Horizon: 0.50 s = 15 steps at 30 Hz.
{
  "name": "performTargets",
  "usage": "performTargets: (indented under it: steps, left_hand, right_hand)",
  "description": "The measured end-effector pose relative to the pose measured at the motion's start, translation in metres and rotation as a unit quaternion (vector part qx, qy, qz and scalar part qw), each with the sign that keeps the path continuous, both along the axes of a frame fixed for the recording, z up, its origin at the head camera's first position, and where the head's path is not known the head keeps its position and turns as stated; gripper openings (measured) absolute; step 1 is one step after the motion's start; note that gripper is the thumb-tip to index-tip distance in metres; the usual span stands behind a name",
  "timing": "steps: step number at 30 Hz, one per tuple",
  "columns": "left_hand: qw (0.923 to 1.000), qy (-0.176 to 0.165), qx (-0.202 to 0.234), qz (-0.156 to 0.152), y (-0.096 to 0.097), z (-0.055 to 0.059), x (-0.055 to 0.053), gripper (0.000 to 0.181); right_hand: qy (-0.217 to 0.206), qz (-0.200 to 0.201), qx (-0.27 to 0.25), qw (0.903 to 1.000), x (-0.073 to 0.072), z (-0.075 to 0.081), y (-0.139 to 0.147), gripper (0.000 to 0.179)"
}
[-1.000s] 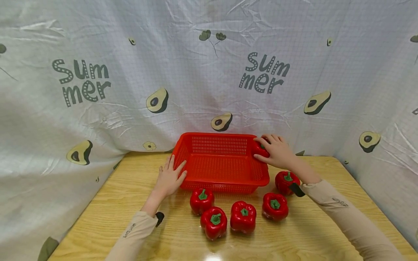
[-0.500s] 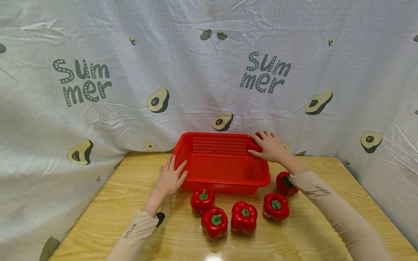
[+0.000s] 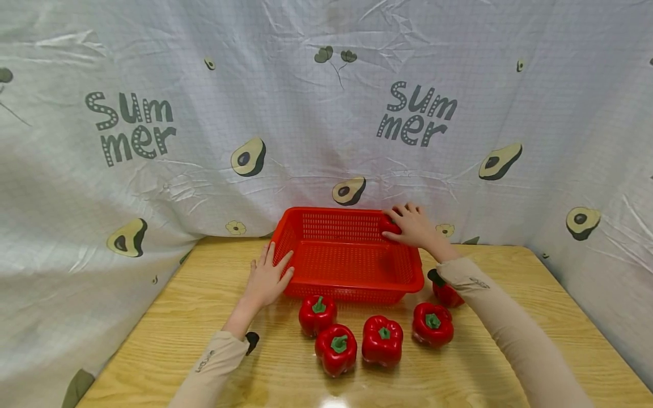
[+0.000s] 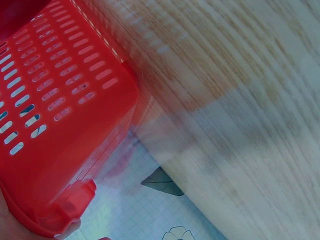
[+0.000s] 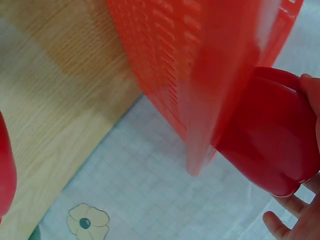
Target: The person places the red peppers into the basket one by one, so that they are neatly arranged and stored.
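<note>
My right hand (image 3: 412, 228) grips a glossy red bell pepper (image 3: 390, 224) at the back right corner of the red plastic basket (image 3: 352, 286). In the right wrist view this bell pepper (image 5: 275, 132) is at the basket's rim, thumb and fingers around its far side. My left hand (image 3: 265, 280) holds the basket's left rim, with some fingers outside and the thumb inside. The left wrist view shows the basket's slotted wall (image 4: 60, 75) and part of that hand at its rim. In front of the basket stand several bell peppers, including one (image 3: 317, 314) near its front wall.
On the wooden table (image 3: 204, 294) another bell pepper (image 3: 448, 294) is partly hidden under the right sleeve. One more bell pepper (image 3: 432, 324) lies right of centre. A white curtain (image 3: 306, 124) printed with avocados hangs right behind the basket and along both sides.
My right hand has carried its bell pepper leftward, from the basket's right rim along toward the back rim. The left hand and the bell peppers on the table stay put.
</note>
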State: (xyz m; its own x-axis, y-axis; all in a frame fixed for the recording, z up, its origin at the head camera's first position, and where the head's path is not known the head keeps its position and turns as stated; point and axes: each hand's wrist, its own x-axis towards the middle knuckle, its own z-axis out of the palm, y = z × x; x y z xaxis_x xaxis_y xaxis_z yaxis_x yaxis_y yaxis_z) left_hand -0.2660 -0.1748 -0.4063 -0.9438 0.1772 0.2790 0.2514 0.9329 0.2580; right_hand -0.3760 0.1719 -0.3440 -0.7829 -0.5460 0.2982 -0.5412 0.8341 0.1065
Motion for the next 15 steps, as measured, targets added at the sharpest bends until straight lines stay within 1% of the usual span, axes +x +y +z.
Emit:
performTargets:
  steps: [5, 8, 12, 15]
  left_hand:
    - [1.0000, 0.002, 0.004, 0.002, 0.000, 0.001, -0.001, 0.046]
    - [1.0000, 0.003, 0.004, 0.003, 0.000, 0.002, -0.001, 0.046]
    - [1.0000, 0.002, -0.001, 0.002, 0.001, 0.002, -0.001, 0.046]
    - [1.0000, -0.001, -0.001, 0.002, 0.001, 0.001, 0.000, 0.046]
  right_hand:
    - [0.000, 0.015, 0.012, 0.9998, -0.011, -0.005, -0.003, 0.055]
    - [-0.009, 0.022, 0.023, 0.9995, -0.017, -0.010, -0.006, 0.056]
    - [-0.023, 0.034, 0.042, 0.9983, -0.019, -0.017, -0.007, 0.058]
    - [-0.026, 0.045, 0.055, 0.9971, -0.020, -0.021, -0.008, 0.060]
